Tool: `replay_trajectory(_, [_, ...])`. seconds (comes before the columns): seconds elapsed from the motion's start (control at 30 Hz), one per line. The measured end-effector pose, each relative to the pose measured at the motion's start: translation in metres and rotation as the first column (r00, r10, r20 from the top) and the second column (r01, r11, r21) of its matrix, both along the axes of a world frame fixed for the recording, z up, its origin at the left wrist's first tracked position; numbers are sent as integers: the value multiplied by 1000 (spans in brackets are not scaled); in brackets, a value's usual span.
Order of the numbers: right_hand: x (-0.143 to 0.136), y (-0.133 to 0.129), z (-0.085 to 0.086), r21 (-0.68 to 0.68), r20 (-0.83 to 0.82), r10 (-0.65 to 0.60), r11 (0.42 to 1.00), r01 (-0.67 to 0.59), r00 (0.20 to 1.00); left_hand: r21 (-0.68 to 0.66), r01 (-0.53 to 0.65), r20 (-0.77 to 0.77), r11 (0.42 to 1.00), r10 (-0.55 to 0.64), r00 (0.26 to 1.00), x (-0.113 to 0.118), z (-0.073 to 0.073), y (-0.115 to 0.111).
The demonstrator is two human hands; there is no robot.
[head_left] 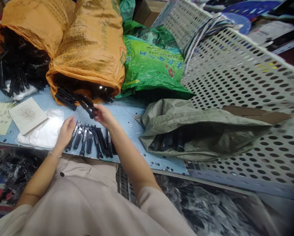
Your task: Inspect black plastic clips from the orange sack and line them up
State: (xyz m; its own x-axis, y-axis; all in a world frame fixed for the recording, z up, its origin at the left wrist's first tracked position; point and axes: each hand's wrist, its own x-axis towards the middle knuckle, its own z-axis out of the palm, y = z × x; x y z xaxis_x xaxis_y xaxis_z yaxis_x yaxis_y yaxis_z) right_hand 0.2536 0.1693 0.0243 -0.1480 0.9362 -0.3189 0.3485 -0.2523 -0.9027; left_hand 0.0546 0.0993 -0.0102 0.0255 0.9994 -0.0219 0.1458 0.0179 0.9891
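My right hand (pixel 102 115) grips a black plastic part (pixel 86 104) in front of the mouth of an orange sack (pixel 88 52). Several more black parts lie in that opening. Beside the left end of a row of black parts (pixel 89 141) is my left hand (pixel 67 128), its fingers bent; whether it touches the end part is too blurred to tell. The row runs along the front edge of the blue table (pixel 129 118).
A second orange sack (pixel 36 26) spills black parts at the left. White plastic bags (pixel 50 131) and a square tile (pixel 27 115) lie left of my hands. Rightward are a green sack (pixel 153 65), a grey sack (pixel 206 124) and a perforated white basket (pixel 235 72).
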Motion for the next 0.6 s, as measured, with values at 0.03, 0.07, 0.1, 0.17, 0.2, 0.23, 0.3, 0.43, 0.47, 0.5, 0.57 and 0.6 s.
replay_trajectory(0.03, [-1, -19, -3, -38, -112, 43, 998, -48, 993, -21, 16, 203, 1000, -12, 979, 7, 4, 3])
replay_trajectory(0.07, [-2, -37, -7, -86, -247, 106, 988, -131, 963, -43, 44, 361, 998, -25, 932, 14, 8, 6])
replay_trajectory(0.1, [-5, -53, -11, -118, -323, 171, 969, -219, 931, -62, 66, 462, 996, -30, 886, 19, 12, 7])
replay_trajectory(0.17, [-10, -74, -13, -75, -370, 216, 963, -260, 904, -85, 72, 500, 994, -20, 866, 26, 21, 4])
replay_trajectory(0.2, [-11, -78, -11, 13, -282, 195, 980, -200, 939, -85, 66, 464, 994, -19, 886, 27, 25, 0])
replay_trajectory(0.23, [-12, -78, -8, 151, -138, 141, 981, -120, 980, -81, 66, 415, 995, -26, 909, 27, 29, -4])
replay_trajectory(0.3, [-12, -67, 0, 463, 194, -4, 882, -88, 981, -86, 94, 339, 992, -60, 939, 25, 34, -14])
replay_trajectory(0.43, [-17, -38, 11, 569, 561, -46, 747, -344, 827, -127, 80, 321, 989, -35, 946, 23, 33, -22])
replay_trajectory(0.47, [-19, -37, 11, 536, 569, -25, 769, -348, 822, -120, 49, 309, 992, -10, 951, 22, 31, -20])
replay_trajectory(0.5, [-22, -40, 9, 503, 556, -2, 796, -335, 831, -105, 16, 291, 994, 15, 957, 19, 29, -18])
replay_trajectory(0.57, [-28, -55, 4, 458, 520, 54, 825, -331, 853, -63, -50, 242, 997, 64, 968, 14, 25, -11])
replay_trajectory(0.6, [-31, -66, 0, 452, 517, 93, 815, -364, 851, -43, -81, 218, 996, 89, 972, 11, 24, -8])
